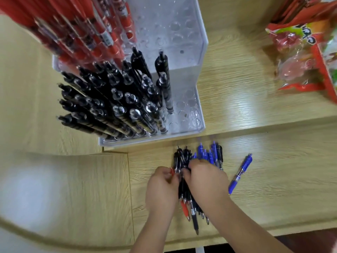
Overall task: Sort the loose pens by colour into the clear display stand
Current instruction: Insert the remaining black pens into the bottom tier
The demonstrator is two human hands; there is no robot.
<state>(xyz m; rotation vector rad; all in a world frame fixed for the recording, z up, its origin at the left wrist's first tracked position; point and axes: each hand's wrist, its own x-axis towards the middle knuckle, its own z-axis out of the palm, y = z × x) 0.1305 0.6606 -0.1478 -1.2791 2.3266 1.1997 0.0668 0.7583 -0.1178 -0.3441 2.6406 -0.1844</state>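
Pinching grip: left hand holds a slim red plastic pen; right hand clutches black and blue pens.

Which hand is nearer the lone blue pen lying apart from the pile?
Right. The right hand grips the pile just left of the lone blue pen, not touching it; the left hand, pinching a red pen, is farther left.
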